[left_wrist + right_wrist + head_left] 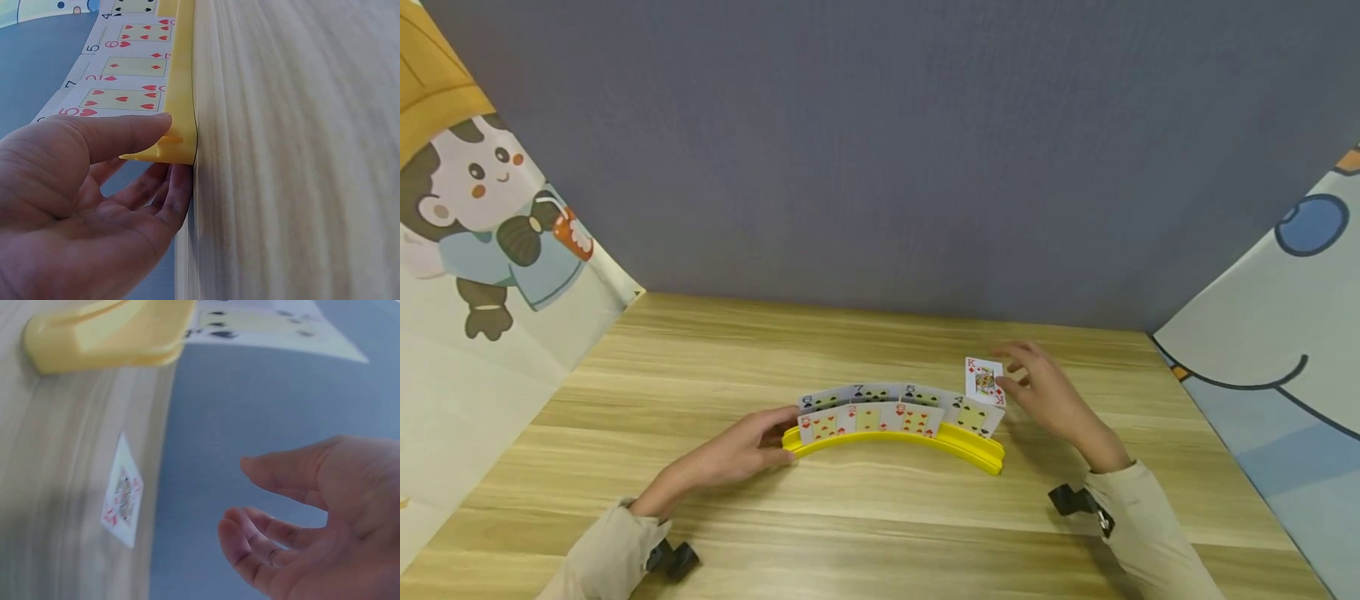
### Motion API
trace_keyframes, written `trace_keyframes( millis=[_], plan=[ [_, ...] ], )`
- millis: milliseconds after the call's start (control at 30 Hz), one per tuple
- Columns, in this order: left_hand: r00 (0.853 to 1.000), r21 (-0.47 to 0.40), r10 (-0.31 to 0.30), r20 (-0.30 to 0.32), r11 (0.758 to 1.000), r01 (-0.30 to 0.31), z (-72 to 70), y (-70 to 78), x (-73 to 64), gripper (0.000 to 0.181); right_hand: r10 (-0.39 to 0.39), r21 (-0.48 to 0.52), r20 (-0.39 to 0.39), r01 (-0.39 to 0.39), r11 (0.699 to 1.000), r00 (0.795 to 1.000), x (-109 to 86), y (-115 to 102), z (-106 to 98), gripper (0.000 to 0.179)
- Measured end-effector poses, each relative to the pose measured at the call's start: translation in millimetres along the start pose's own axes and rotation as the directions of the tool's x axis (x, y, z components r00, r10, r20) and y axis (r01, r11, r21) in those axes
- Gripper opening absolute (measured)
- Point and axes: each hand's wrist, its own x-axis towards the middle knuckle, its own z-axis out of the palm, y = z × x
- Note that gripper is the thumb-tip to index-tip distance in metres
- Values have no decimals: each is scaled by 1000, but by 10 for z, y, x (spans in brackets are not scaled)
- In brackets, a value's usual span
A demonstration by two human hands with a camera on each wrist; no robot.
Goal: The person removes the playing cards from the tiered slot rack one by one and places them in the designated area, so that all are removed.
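Left hand (75, 212) is pinching a curved yellow plastic rack (182, 75); the spread, empty right hand (347, 528) could be fumbling the rectangular white king-of-diamonds card (124, 490) because it's lying flat.

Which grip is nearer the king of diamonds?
Right: the right grip hovers beside the king of diamonds, apart from it; the left grip, farther off, holds the left end of the yellow card holder.
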Motion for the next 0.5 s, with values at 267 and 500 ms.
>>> trace_keyframes(
  millis=[267, 500],
  plan=[
    [1000, 20, 16, 2, 1000, -16, -2, -39, 4, 59, -53, 14, -49, 54, 998, 997, -14, -196, -41, 39],
    [1000, 26, 17, -1, 1000, -17, -2, -33, 12, 59, -98, -13, -74, 98, 995, 992, -37, -354, -95, 36]
  ],
)
